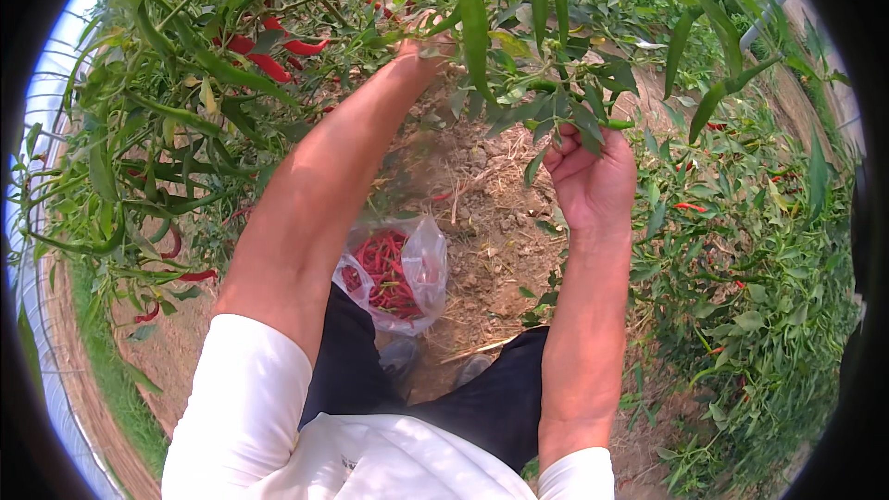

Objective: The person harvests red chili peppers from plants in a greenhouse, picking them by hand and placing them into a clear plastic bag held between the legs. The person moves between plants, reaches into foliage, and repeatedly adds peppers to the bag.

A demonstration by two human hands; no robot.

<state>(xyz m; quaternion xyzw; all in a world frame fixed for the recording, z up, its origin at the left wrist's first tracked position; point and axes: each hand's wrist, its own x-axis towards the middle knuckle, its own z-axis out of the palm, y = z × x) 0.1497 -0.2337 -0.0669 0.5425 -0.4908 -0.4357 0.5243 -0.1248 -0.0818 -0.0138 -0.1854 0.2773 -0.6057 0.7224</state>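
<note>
My left hand [425, 36] reaches far forward into the pepper plants at the top centre; leaves cover its fingers, so what it touches is hidden. My right hand [590, 160] is raised at a leafy pepper branch [549, 101], its fingers curled among the leaves beside a green chili pepper [617, 124]. Whether it grips the stem or a leaf does not show. Red chili peppers [267, 59] hang on the plant left of my left hand. Between my arms, on the soil by my feet, stands a clear plastic bag [425, 264] holding many red chili peppers [390, 271].
Dense pepper plants [750, 319] line the right side, with more plants [194, 173] on the left. Long green peppers [475, 35] hang close overhead. Dry soil with straw [493, 222] runs between the rows. A ribbed greenhouse wall [52, 97] curves along the left rim.
</note>
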